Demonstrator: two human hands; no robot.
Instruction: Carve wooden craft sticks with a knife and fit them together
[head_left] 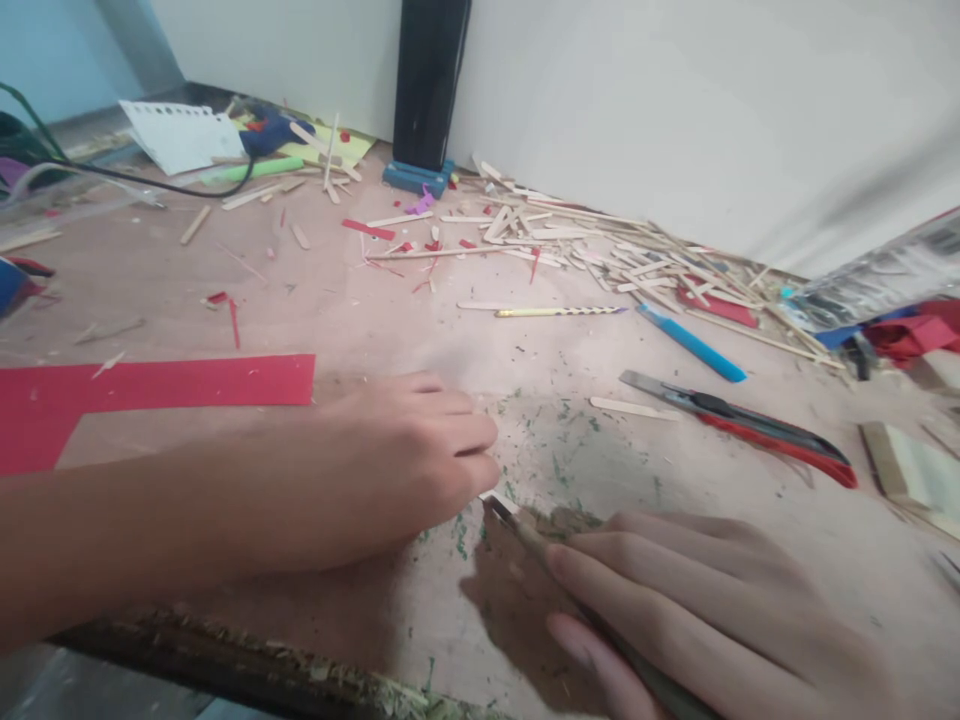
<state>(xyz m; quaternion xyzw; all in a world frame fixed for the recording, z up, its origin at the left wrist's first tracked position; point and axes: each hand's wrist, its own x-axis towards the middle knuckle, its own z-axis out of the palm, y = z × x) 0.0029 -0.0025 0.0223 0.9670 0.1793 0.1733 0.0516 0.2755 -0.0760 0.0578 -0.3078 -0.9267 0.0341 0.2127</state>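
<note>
My left hand rests on the tabletop with its fingers closed in a pinch. What they hold is hidden beneath them, but a small pale tip shows at the fingertips. My right hand is wrapped around a slim, knife-like tool with a narrow dark-and-light end, which points at the left fingertips. Whether that end touches anything there I cannot tell. Green shavings are scattered around both hands. Left of my left hand lies a red paper strip.
A red utility knife with its blade out lies beyond my right hand, near a wooden craft stick, a blue pen-like piece and a patterned pencil. Many loose sticks pile along the wall. The table edge runs close in front.
</note>
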